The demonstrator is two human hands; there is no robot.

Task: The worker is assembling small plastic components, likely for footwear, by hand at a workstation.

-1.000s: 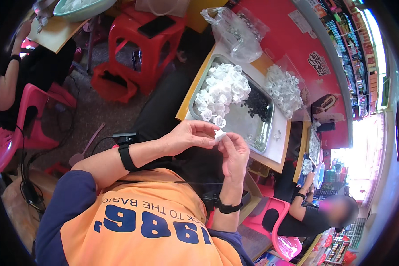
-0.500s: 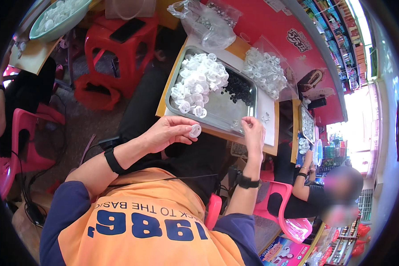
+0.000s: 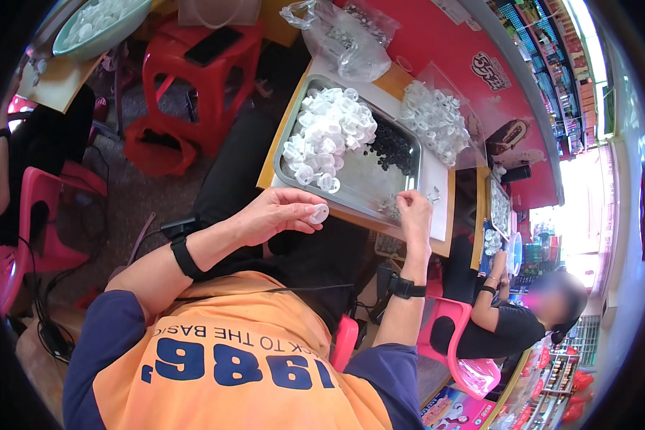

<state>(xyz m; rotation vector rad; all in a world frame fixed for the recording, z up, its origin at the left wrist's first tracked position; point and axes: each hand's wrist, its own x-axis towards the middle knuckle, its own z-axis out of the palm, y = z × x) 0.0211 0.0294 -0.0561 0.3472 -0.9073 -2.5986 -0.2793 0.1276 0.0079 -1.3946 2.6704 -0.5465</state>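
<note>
My left hand (image 3: 283,213) pinches a small round white plastic cap (image 3: 319,213) between thumb and fingertips, just off the near edge of a metal tray (image 3: 351,192). At the tray's near right corner is my right hand (image 3: 414,213), its fingers drawn together. Whatever they hold, if anything, is too small to make out. Beside those fingertips lie tiny shiny pieces (image 3: 390,206). A heap of white translucent plastic caps (image 3: 328,132) fills the tray's left part, and small black parts (image 3: 394,149) lie in its far right.
Right of the tray sits a clear bag of translucent parts (image 3: 433,122); another plastic bag (image 3: 347,43) lies behind it. A red stool (image 3: 201,79) with a phone (image 3: 213,46) stands to the left. A co-worker (image 3: 502,319) sits at the right.
The view has shifted slightly, moving the tray a little right in the picture. My right hand's fingers have curled closer at the tray corner. My left hand still holds the cap, now tilted differently.
</note>
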